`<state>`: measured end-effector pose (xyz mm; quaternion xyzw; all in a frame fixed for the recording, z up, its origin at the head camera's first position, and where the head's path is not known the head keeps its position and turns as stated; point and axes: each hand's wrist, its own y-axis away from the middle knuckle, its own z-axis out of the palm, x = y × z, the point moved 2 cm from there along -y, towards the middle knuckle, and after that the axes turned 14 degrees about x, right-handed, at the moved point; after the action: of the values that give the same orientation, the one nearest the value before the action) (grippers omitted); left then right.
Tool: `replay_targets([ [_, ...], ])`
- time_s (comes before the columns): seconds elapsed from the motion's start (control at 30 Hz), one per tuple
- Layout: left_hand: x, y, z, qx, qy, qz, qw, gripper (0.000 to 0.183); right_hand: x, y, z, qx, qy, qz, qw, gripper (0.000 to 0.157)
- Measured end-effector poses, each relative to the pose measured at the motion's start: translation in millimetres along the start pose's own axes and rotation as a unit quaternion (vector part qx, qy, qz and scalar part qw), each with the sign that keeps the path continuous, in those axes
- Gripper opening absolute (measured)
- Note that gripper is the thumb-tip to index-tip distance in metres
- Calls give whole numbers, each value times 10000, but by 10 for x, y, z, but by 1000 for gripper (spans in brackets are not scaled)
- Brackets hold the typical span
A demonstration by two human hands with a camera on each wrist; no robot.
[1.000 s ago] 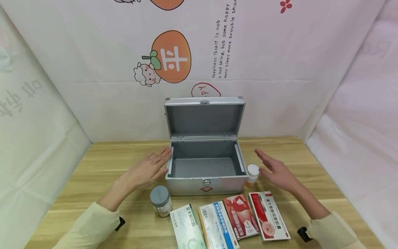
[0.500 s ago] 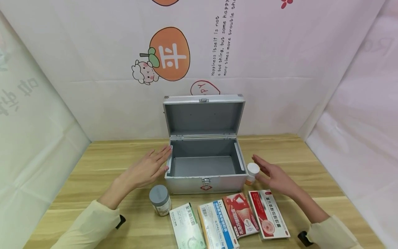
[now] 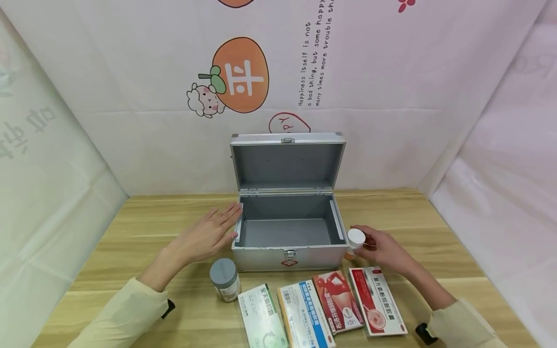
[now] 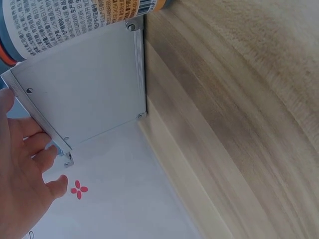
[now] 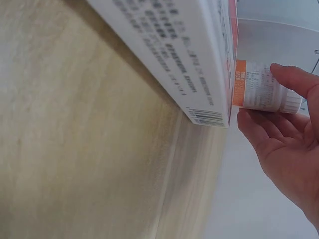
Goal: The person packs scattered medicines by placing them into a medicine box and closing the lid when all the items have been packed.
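Note:
A silver aluminium medicine case [image 3: 261,258] stands with its lid raised and its grey inside bare. My left hand [image 3: 209,235] lies at the case's left rim with fingers extended; the left wrist view shows this hand [image 4: 27,174] along the top edge of the side wall. Right of the case, my right hand [image 3: 385,250] holds a small white pill bottle [image 3: 356,237], thumb in front and fingers behind. From the right wrist, the bottle [image 5: 261,87] shows an orange band and a white ribbed cap, between the thumb and fingers of the hand [image 5: 289,144].
A grey-lidded jar [image 3: 224,274] stands front left of the case. Along the front of the wooden table lie a green-white box [image 3: 262,316], a blue-white box [image 3: 306,314], a red box [image 3: 337,302] and a red-white box [image 3: 377,302]. A printed curtain [image 3: 370,96] hangs behind.
My right hand has come down and left onto the white bottle, its thumb and fingers closing around it. The left hand has stayed at the case's rim.

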<state>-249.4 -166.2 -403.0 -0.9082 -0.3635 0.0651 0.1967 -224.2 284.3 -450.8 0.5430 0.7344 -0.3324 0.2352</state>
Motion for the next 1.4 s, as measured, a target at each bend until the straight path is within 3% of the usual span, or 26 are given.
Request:
replay_targets([
  [0.4, 17, -5, -7, -54, -29, 2, 10000, 61, 14, -38, -9, -50, 39, 289, 9996, 39],
  [0.9, 32, -15, -35, -302, -25, -136, 9994, 62, 57, -55, -24, -85, 291, 243, 9992, 37],
  [1.4, 44, -5, -40, -246, -31, -124, 9996, 61, 7, -22, -66, 122, 543, 139, 9984, 37],
])
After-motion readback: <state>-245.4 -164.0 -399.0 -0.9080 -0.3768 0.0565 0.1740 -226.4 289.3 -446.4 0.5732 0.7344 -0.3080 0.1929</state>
